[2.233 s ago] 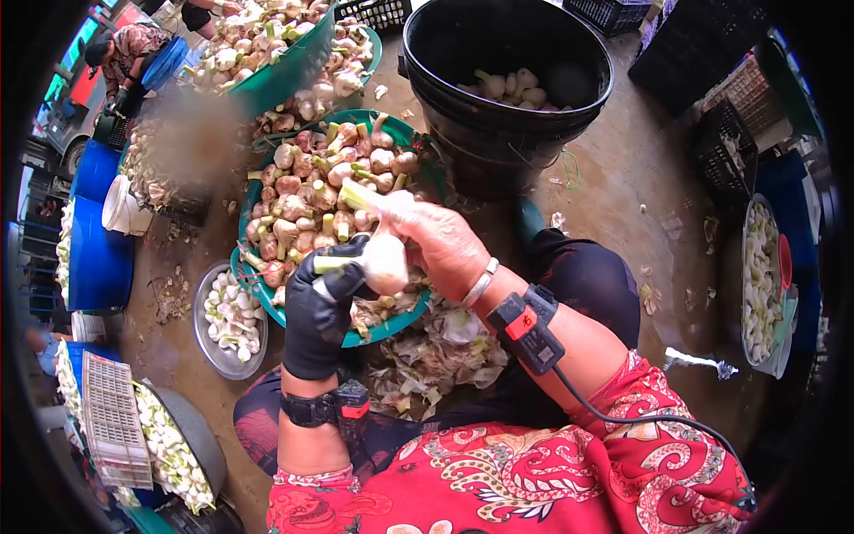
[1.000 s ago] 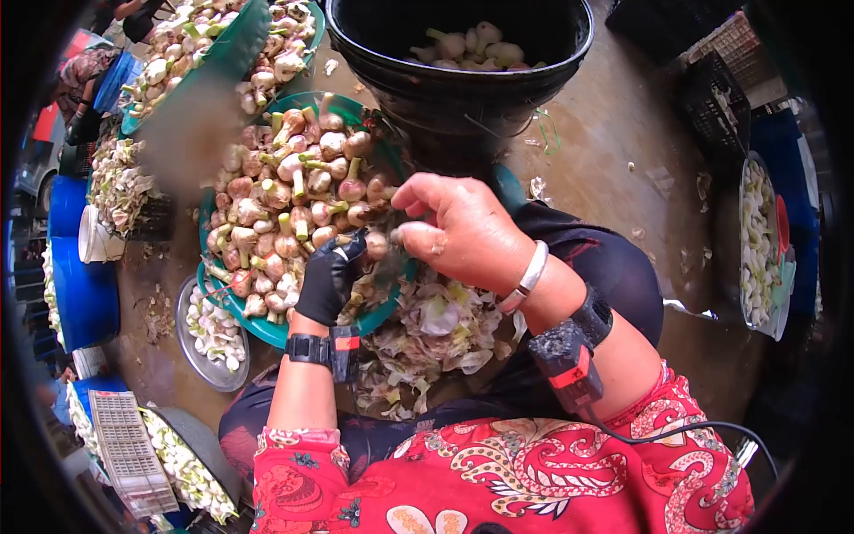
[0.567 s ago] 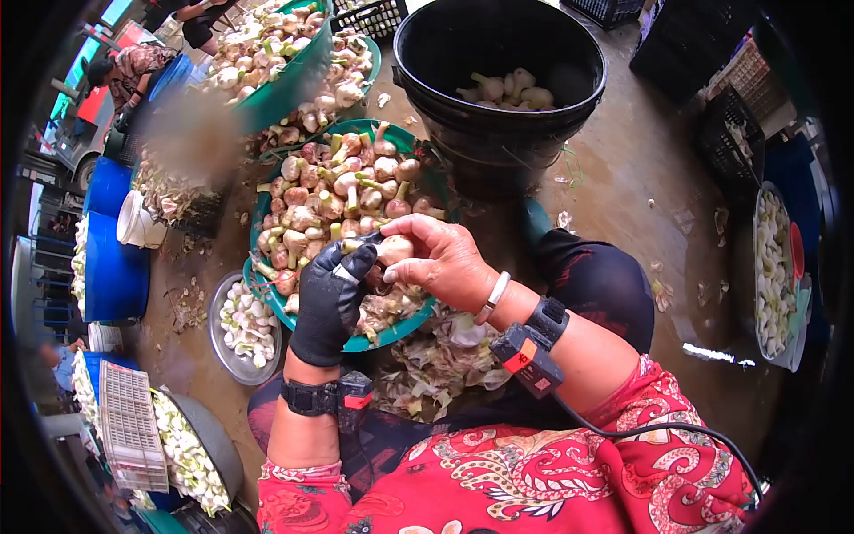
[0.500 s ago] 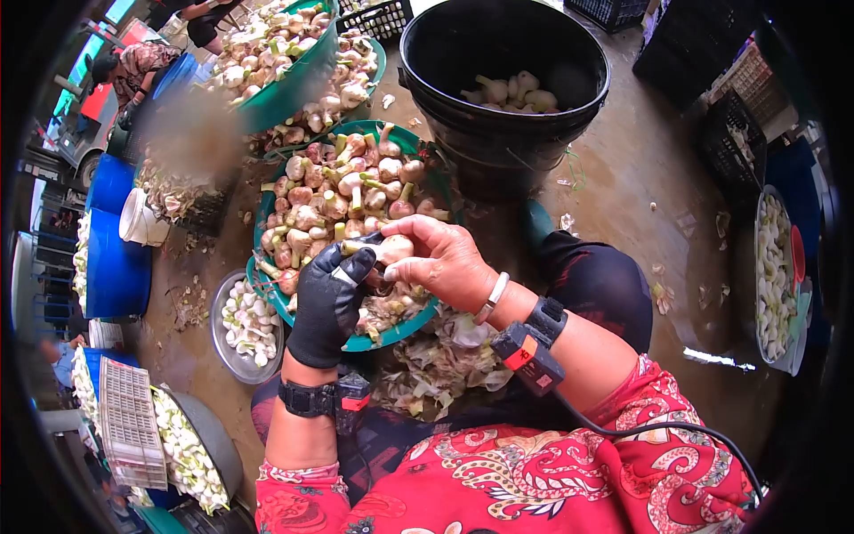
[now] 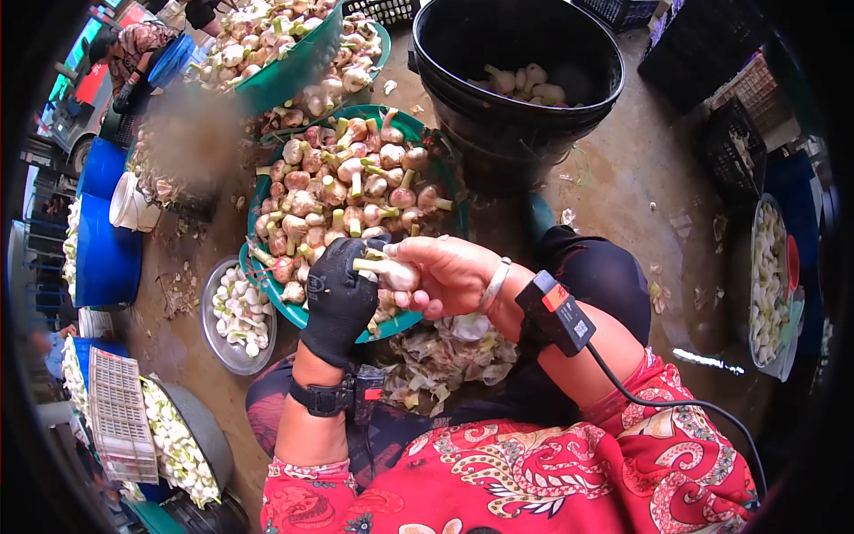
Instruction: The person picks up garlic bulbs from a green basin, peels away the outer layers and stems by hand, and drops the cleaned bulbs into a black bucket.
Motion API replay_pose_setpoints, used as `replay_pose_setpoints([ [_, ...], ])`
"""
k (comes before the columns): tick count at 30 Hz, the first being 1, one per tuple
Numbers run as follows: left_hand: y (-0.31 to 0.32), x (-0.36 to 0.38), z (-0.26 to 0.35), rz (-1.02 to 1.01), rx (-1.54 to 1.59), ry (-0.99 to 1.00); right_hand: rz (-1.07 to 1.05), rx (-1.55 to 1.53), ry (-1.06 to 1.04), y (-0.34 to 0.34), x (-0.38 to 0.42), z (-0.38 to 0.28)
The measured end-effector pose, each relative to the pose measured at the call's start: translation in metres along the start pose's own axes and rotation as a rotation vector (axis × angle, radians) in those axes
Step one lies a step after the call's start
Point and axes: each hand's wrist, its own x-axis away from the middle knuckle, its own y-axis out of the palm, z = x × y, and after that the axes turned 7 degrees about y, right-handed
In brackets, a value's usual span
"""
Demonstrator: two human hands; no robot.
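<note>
A garlic bulb point(image 5: 398, 274) with a pale green stem is held between my two hands, over the near edge of a green basin point(image 5: 267, 191) of unpeeled garlic. My left hand point(image 5: 341, 294), in a black glove, has its fingers closed round the stem side. The bare right hand point(image 5: 454, 274) holds the bulb from the other side, palm partly turned up. Below the basin lies a pile of loose garlic skins point(image 5: 449, 360). Left of the basin, a metal bowl point(image 5: 218, 334) contains peeled white bulbs.
A big black bucket point(image 5: 507, 133) with several bulbs stands beyond my right hand. Another green basin point(image 5: 298, 67) of garlic is at the upper left, near a seated person point(image 5: 138, 58). Blue tubs point(image 5: 107, 249) line the left; a tray of peeled garlic point(image 5: 769, 285) is at right.
My right hand has rolled palm-up and its fingers have spread along the bulb. The bulb and its stem now show more plainly. The view has shifted slightly.
</note>
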Motion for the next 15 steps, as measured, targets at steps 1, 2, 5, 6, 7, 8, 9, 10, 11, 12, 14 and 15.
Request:
replay_pose_setpoints([
  [1,0.002,0.001,-0.001,0.000,0.001,-0.002,-0.074,-0.002,0.019,-0.007,-0.002,0.001],
  [2,0.004,0.003,-0.002,-0.018,0.038,-0.039,-0.148,-0.003,0.039,-0.007,-0.002,0.000],
  [5,0.008,0.007,0.004,0.030,0.443,-0.325,-0.069,0.010,-0.049,0.003,0.011,0.000],
  [6,0.008,0.006,0.008,0.098,0.811,-0.575,-0.067,0.010,-0.056,-0.004,0.008,0.000],
  [7,0.002,0.006,0.013,0.112,0.873,-0.498,-0.064,0.035,-0.227,-0.017,0.000,-0.001],
  [8,0.002,0.004,0.014,0.112,0.771,-0.420,-0.060,0.057,-0.398,-0.018,0.000,-0.003],
  [9,0.002,0.006,0.014,0.151,0.948,-0.500,0.057,0.002,-0.397,-0.014,0.006,-0.003],
  [10,0.001,0.008,0.014,0.194,1.123,-0.581,0.057,-0.002,-0.400,-0.016,0.004,-0.002],
  [11,0.000,0.004,0.016,0.194,1.123,-0.581,0.053,0.008,-0.381,-0.016,0.001,-0.003],
  [12,-0.003,-0.003,0.022,0.178,1.076,-0.539,0.049,0.018,-0.360,-0.015,-0.001,-0.002],
  [14,-0.002,-0.003,0.023,0.166,1.033,-0.500,0.152,0.006,-0.376,-0.010,0.001,0.000],
  [15,0.001,-0.001,0.021,0.167,1.107,-0.534,0.202,0.026,-0.413,-0.008,0.001,-0.002],
])
